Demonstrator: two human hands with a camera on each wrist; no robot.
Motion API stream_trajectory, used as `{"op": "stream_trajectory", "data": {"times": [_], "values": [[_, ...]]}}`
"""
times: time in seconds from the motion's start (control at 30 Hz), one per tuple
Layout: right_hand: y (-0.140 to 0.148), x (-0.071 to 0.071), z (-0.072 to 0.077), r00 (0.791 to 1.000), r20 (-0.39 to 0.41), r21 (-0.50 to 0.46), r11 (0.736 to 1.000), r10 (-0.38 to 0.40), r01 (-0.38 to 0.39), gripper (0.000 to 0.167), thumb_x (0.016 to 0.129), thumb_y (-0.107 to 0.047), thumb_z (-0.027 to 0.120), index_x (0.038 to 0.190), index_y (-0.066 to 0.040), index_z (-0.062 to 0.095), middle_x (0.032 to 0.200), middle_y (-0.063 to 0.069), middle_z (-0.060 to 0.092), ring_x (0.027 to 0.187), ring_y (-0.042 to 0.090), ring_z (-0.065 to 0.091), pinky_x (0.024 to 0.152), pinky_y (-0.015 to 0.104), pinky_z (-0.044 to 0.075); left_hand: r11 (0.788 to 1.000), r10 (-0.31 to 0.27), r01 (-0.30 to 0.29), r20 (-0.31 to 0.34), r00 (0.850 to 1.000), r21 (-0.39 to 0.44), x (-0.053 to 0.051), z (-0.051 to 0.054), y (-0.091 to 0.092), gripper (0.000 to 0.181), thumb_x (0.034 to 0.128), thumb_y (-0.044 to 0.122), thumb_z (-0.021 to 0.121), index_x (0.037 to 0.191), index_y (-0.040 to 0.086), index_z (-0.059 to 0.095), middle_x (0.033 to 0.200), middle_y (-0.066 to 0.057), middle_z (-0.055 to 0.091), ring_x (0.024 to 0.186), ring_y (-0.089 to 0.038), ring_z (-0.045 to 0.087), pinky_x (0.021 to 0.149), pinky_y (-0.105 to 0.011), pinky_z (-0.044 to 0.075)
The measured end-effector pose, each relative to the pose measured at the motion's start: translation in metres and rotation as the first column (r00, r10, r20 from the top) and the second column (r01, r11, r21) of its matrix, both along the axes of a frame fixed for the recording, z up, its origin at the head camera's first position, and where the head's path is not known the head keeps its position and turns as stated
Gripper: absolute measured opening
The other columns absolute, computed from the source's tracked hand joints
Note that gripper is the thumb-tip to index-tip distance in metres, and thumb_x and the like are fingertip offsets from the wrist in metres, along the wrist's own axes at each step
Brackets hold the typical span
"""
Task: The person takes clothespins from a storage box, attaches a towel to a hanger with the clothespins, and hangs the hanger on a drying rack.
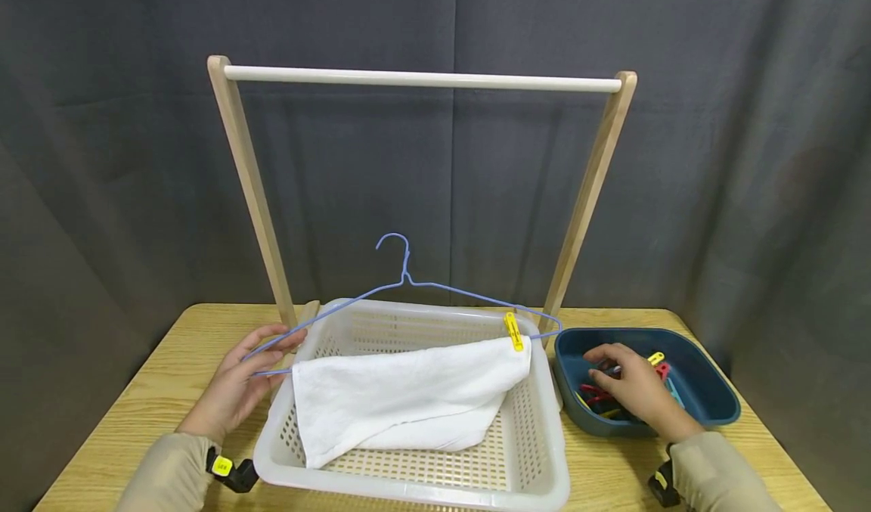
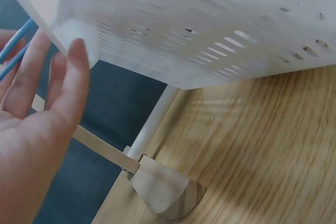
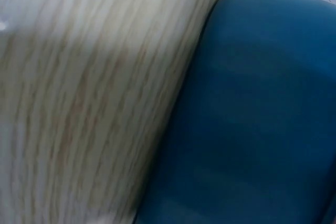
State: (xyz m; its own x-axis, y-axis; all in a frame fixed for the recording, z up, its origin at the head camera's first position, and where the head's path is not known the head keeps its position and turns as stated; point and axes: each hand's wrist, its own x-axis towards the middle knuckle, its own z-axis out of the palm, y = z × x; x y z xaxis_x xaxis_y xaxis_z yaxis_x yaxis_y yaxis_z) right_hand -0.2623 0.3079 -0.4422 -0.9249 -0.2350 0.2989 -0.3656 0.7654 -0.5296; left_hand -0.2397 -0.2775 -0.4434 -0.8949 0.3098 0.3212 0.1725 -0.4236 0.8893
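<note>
A blue wire hanger (image 1: 469,293) lies over the white basket, its hook upward. The left hand (image 1: 234,383) holds the hanger's left end, and in the left wrist view two blue wires (image 2: 16,45) run between the fingers of that hand (image 2: 42,119). A white cloth (image 1: 408,398) hangs folded over the hanger's lower bar, with a yellow clip (image 1: 513,332) on its right upper corner. Over the dark blue bin, the right hand (image 1: 636,383) has bent fingers with a gap between thumb and forefinger, above coloured clips (image 1: 599,395). The right wrist view does not show that hand.
The white basket (image 1: 408,489) stands at the table's middle, the dark blue bin (image 1: 724,414) to its right. Behind the basket rises a wooden rack with a white rail (image 1: 422,79). The rack's foot (image 2: 163,187) shows in the left wrist view. Grey curtains surround the wooden table (image 1: 136,391).
</note>
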Motion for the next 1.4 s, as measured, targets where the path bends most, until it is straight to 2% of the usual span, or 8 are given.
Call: {"op": "stream_trajectory", "data": {"times": [0.17, 0.3, 0.5, 0.7, 0.9, 1.0, 1.2, 1.4], "values": [[0.004, 0.0, 0.001, 0.995, 0.049, 0.074, 0.993, 0.085, -0.089, 0.021, 0.086, -0.003, 0.078, 0.105, -0.004, 0.071, 0.105, 0.01, 0.067, 0.091, 0.029, 0.064, 0.076, 0.042, 0.057, 0.999, 0.017, -0.018, 0.038, 0.999, 0.035, 0.0, -0.001, 0.002, 0.036, 0.1046, -0.01, 0.036, 0.126, 0.01, 0.058, 0.129, -0.003, 0.068, 0.118, -0.016, 0.065, 0.091, -0.029, 0.056], [0.007, 0.0, -0.001, 0.984, 0.071, 0.103, 0.98, 0.166, -0.173, 0.026, 0.084, -0.008, 0.082, 0.107, -0.003, 0.071, 0.106, 0.011, 0.068, 0.089, 0.028, 0.065, 0.076, 0.041, 0.057, 0.996, -0.001, -0.006, 0.082, 0.997, 0.084, 0.0, -0.004, 0.003, 0.035, 0.1047, -0.01, 0.035, 0.123, 0.008, 0.059, 0.127, -0.005, 0.069, 0.116, -0.016, 0.066, 0.09, -0.028, 0.056], [0.011, 0.0, 0.0, 0.964, 0.111, 0.121, 0.96, 0.24, -0.252, 0.031, 0.084, -0.01, 0.083, 0.109, 0.002, 0.069, 0.106, 0.015, 0.069, 0.085, 0.026, 0.068, 0.072, 0.037, 0.057, 0.997, 0.023, -0.029, 0.091, 0.996, 0.071, -0.001, -0.006, 0.004, 0.033, 0.1044, -0.01, 0.038, 0.124, 0.008, 0.058, 0.126, -0.004, 0.069, 0.116, -0.015, 0.066, 0.09, -0.028, 0.056], [0.011, 0.001, 0.0, 0.961, 0.139, 0.163, 0.952, 0.238, -0.259, 0.03, 0.083, -0.01, 0.083, 0.108, 0.002, 0.069, 0.102, 0.013, 0.069, 0.082, 0.02, 0.066, 0.069, 0.034, 0.056, 0.997, 0.05, -0.056, 0.117, 0.992, 0.048, -0.002, -0.007, 0.006, 0.037, 0.1045, -0.009, 0.04, 0.127, 0.01, 0.064, 0.124, -0.002, 0.07, 0.113, -0.014, 0.066, 0.09, -0.027, 0.055], [0.008, -0.001, -0.001, 0.967, 0.116, 0.242, 0.938, 0.227, -0.249, 0.027, 0.08, -0.009, 0.084, 0.104, -0.002, 0.071, 0.098, 0.006, 0.069, 0.083, 0.018, 0.064, 0.07, 0.034, 0.054, 0.994, 0.046, -0.061, 0.152, 0.987, 0.092, 0.001, -0.008, 0.007, 0.041, 0.106, -0.007, 0.038, 0.122, 0.012, 0.07, 0.12, -0.003, 0.07, 0.11, -0.014, 0.067, 0.089, -0.026, 0.055], [0.008, -0.002, -0.001, 0.967, 0.121, 0.255, 0.934, 0.226, -0.25, 0.026, 0.08, -0.01, 0.085, 0.102, -0.004, 0.072, 0.096, 0.004, 0.068, 0.083, 0.016, 0.063, 0.069, 0.033, 0.053, 0.993, 0.077, -0.091, 0.166, 0.983, 0.078, 0.002, -0.008, 0.008, 0.039, 0.1064, -0.005, 0.04, 0.121, 0.013, 0.072, 0.117, -0.003, 0.071, 0.106, -0.013, 0.067, 0.087, -0.025, 0.056], [0.008, -0.004, -0.001, 0.961, 0.151, 0.254, 0.931, 0.231, -0.264, 0.023, 0.081, -0.011, 0.085, 0.1, -0.006, 0.072, 0.093, 0.0, 0.068, 0.079, 0.01, 0.06, 0.066, 0.03, 0.052, 0.986, 0.158, -0.167, 0.216, 0.963, 0.026, 0.003, -0.007, 0.01, 0.037, 0.1064, -0.002, 0.043, 0.116, 0.015, 0.075, 0.11, -0.003, 0.07, 0.097, -0.011, 0.066, 0.085, -0.023, 0.056], [0.008, -0.005, -0.002, 0.958, 0.17, 0.244, 0.932, 0.232, -0.269, 0.022, 0.081, -0.01, 0.084, 0.099, -0.004, 0.072, 0.091, 0.001, 0.067, 0.077, 0.008, 0.059, 0.064, 0.029, 0.05, 0.981, 0.193, -0.195, 0.264, 0.945, -0.018, 0.002, -0.005, 0.011, 0.036, 0.1064, 0.0, 0.045, 0.112, 0.018, 0.075, 0.109, -0.001, 0.069, 0.095, -0.01, 0.065, 0.086, -0.022, 0.055]]}}
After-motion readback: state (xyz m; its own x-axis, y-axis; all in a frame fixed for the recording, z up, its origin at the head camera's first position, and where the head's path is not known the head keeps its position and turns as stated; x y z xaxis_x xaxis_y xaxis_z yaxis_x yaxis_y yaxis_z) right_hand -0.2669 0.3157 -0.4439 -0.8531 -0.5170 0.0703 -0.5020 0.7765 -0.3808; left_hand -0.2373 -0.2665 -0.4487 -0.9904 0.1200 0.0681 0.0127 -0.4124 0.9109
